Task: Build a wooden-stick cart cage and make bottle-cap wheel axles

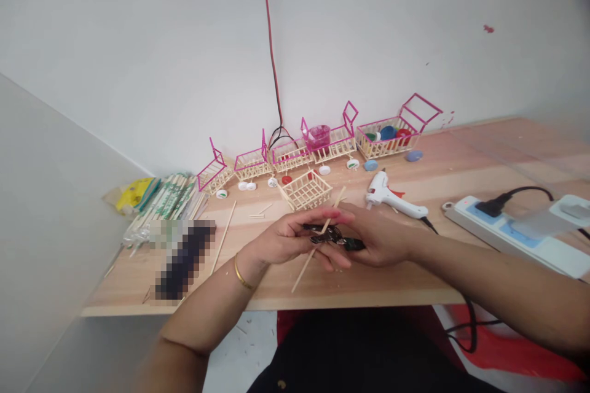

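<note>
Over the front of the table, both hands meet around a dark cutter tool. My right hand is closed around the handle of the cutters, whose metal jaws point toward my left hand. A thin wooden stick runs slantwise across the jaws and sticks out above and below. My left hand grips this stick, its fingers partly stretched along it; the exact pinch point is hidden. Just beyond the hands stands a small stick-built basket of bare wood.
Several stick carts with magenta rims line the wall, bottle caps before them. A white glue gun and a power strip lie right. Packed chopsticks and a blurred dark object lie left.
</note>
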Demonstrator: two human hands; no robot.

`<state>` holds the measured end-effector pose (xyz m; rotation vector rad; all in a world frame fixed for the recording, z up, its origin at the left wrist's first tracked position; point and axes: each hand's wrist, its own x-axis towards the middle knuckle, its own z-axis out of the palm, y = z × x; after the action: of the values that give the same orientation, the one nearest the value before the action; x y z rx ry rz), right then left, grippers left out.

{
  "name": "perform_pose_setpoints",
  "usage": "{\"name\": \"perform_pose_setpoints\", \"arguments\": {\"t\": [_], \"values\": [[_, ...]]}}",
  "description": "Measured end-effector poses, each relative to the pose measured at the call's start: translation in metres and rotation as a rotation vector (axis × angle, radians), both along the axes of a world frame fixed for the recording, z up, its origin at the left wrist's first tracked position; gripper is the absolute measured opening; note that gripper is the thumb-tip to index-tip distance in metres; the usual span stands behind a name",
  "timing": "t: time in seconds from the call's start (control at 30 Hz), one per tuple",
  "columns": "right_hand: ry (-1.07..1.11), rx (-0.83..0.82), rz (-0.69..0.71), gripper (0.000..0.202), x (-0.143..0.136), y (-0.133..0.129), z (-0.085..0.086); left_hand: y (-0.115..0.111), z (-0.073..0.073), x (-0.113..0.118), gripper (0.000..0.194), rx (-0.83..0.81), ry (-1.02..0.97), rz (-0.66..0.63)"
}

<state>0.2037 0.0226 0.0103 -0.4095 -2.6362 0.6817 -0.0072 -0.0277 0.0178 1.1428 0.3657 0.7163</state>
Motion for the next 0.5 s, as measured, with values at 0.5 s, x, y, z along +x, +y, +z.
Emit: {"name": "perform_pose_setpoints", "arguments": {"t": [0.5], "values": [[0.096, -0.065, -0.003, 0.056, -0.001, -0.001, -0.015, 0.002, -0.009, -0.001, 0.050, -0.092, -0.090, -0.011]]}}
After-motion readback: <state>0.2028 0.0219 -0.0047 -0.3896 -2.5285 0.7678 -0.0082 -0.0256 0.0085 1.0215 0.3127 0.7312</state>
